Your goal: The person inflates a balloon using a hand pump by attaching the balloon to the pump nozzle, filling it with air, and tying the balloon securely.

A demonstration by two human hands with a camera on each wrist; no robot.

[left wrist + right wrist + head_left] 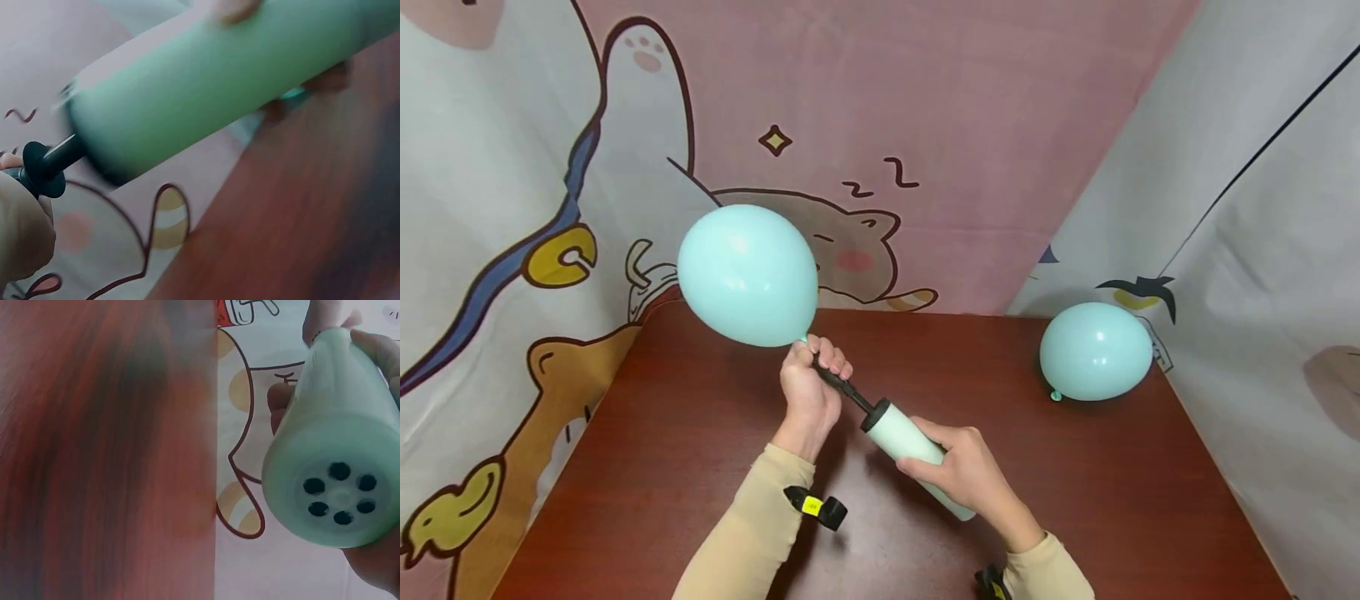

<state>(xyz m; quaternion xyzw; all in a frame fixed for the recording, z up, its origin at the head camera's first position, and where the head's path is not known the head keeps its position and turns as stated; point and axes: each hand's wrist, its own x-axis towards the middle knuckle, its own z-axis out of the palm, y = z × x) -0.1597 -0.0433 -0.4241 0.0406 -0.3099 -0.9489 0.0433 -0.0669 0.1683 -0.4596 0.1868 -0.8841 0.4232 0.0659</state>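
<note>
An inflated light-teal balloon (748,275) stands above my left hand (811,383), whose fingers curl around its neck and the black end of a balloon pump. From there a thin black rod (853,394) runs to the pump's pale green barrel (910,437), tilted down to the right. My right hand (966,471) grips that barrel, thumb on one side and fingers on the other. In the left wrist view the barrel (212,87) is blurred. Dark holes ring the barrel's end face (340,494) in the right wrist view. Fingers hide where the balloon meets the pump.
Toward the back right of the brown table (685,467) lies a second teal balloon (1096,352), its neck knotted. Cartoon-printed cloth (970,167) hangs behind the table and along both sides.
</note>
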